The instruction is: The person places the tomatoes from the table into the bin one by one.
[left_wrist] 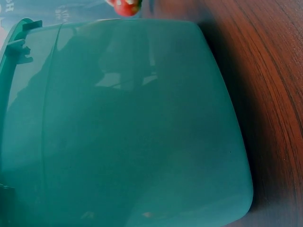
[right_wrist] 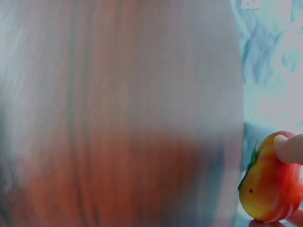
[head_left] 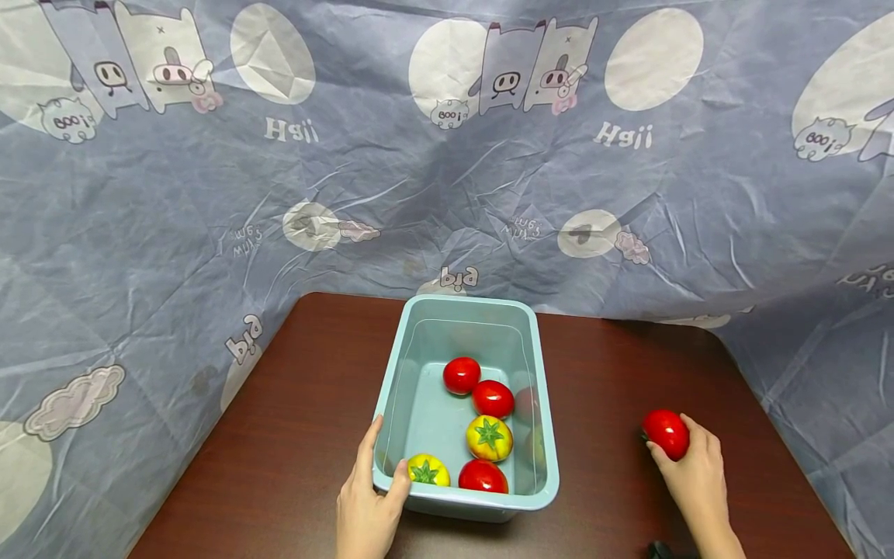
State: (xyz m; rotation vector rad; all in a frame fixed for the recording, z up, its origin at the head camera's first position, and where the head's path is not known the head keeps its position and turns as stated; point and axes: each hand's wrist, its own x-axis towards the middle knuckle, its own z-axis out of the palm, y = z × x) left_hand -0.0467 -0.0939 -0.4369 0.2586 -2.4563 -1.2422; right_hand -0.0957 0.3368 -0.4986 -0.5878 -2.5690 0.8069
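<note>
In the head view my right hand (head_left: pixel 694 466) holds a red tomato (head_left: pixel 666 433) between thumb and fingers, over the table's right side. The right wrist view shows yellow patches and green leaves on this tomato (right_wrist: pixel 267 184). My left hand (head_left: pixel 373 493) holds the near left corner of a blue-green plastic bin (head_left: pixel 547 435), its thumb over the front rim and a finger along the left side. Inside the bin lie three red tomatoes (head_left: pixel 462 376) and two yellow ones (head_left: pixel 490 439) with green leaf tops. The bin's outer wall (left_wrist: pixel 132 123) fills most of the left wrist view.
A dark brown wooden table (head_left: pixel 314 373) carries the bin near its middle. Behind it and along both sides hangs a grey-blue printed cloth (head_left: pixel 391 178). A small dark object (head_left: pixel 660 550) shows at the bottom edge, beside my right wrist.
</note>
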